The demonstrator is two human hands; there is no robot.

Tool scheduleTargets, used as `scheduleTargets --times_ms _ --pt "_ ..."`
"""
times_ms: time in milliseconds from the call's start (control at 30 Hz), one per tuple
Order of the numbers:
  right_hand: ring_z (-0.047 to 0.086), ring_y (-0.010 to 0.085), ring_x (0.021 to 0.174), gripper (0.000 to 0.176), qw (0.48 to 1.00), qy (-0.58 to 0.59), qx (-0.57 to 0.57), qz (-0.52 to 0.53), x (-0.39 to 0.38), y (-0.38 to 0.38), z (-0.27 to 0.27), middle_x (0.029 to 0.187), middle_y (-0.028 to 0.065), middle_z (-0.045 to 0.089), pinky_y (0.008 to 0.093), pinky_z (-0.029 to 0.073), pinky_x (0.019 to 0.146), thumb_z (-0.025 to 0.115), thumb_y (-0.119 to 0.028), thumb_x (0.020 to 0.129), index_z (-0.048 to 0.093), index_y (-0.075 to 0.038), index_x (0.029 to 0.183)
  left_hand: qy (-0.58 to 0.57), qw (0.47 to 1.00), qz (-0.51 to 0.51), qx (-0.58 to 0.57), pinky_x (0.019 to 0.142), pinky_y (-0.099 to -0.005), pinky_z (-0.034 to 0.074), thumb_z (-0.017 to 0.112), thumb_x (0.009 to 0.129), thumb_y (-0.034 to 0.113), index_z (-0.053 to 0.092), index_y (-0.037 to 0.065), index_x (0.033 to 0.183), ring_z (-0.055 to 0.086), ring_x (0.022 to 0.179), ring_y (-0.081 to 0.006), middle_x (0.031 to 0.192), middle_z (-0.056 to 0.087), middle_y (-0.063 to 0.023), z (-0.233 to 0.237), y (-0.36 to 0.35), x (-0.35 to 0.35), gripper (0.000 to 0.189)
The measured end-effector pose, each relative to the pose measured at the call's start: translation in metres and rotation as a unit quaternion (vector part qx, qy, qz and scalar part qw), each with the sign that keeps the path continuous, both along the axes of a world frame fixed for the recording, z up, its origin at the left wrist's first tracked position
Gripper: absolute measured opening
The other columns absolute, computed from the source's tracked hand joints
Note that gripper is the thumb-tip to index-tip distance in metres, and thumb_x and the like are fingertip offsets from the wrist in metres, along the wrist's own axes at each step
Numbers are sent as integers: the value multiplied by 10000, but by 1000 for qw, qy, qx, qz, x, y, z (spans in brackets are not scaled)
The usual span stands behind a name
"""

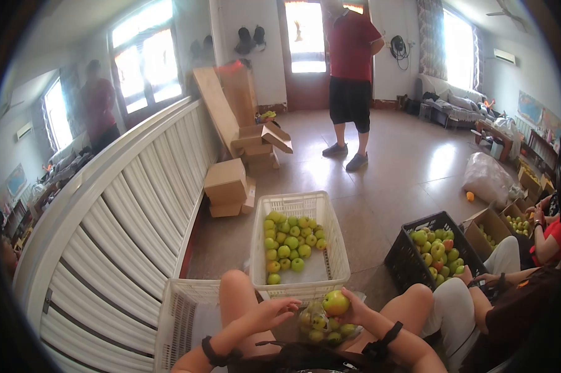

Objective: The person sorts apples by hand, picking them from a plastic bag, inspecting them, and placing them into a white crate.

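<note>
Tiled floor [404,186] partly covered by white crate [337,248] of apples [283,251]. Green apple [336,303] gripped by fingers of right hand [357,310], held at clear bag [318,322] of apples in lap; left hand [270,313] held nearby, fingers open, loosely spread.

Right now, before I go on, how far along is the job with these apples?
Looks done: several apples sit in the clear bag, and more lie loose in the white crate. In hand: the right hand holds one apple above the bag; the left hand is empty. Left: that apple is not yet set down. Whether bag or crate is being filled, I can't tell.
</note>
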State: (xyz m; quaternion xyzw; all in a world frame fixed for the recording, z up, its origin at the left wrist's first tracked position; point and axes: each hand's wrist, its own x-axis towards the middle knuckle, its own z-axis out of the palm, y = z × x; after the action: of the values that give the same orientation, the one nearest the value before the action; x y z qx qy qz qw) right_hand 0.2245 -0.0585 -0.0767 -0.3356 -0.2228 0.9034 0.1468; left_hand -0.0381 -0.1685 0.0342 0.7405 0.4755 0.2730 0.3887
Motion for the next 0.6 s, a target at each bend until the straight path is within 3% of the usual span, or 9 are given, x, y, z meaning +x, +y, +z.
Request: scheduleTargets --times_ms 133,233,333,367,400,467,600 --pt "597 256 832 545 1000 -6 -6 -9 0 -1 -1 998 100 589 294 413 547 398 -586 824 465 -145 1138 11 1000 6 2 752 -296 456 552 840 93 458 65 1208 572 828 -164 940 608 -79 -8 0 -3 381" --pt "573 299 873 542 1000 4 -13 -11 0 3 -7 1039 102 572 314 415 574 393 -577 827 472 -137 1133 71 995 55 50 696 -308 458 580 801 88 444 79 1215 571 763 -217 919 589 -99 -17 5 -9 436" --pt "563 322 883 541 1000 7 -21 -16 5 3 -10 1060 99 565 325 421 580 398 -573 827 478 -132 1129 109 975 184 68 554 -307 417 570 750 64 407 159 1283 473 586 -171 674 491 -45 -21 44 -47 565" --pt "564 324 879 542 1000 6 -23 -16 4 3 -9 1061 97 565 325 422 576 401 -574 826 480 -131 1127 208 945 241 77 552 -297 410 554 726 44 394 143 1298 465 587 -150 649 474 -42 -28 69 -74 602" --pt "571 322 862 542 999 -8 -34 -38 1 0 -1 1060 97 565 322 431 566 408 -577 823 482 -132 1122 48 971 205 117 542 -292 412 547 711 31 390 109 1297 466 572 -144 634 477 -53 -29 100 -102 612" --pt "576 315 848 546 999 -16 -23 -44 0 -2 3 1048 92 571 321 430 558 409 -586 820 485 -134 1119 21 961 262 84 561 -307 420 539 703 19 365 71 1294 477 594 -166 668 497 -96 21 141 -127 618" --pt "586 301 832 562 998 -22 4 -55 -3 0 7 1008 95 587 318 435 546 421 -600 810 495 -129 1105 236 898 370 -18 671 -330 417 550 706 31 246 55 1323 488 753 -221 826 499 -156 29 190 -194 689"
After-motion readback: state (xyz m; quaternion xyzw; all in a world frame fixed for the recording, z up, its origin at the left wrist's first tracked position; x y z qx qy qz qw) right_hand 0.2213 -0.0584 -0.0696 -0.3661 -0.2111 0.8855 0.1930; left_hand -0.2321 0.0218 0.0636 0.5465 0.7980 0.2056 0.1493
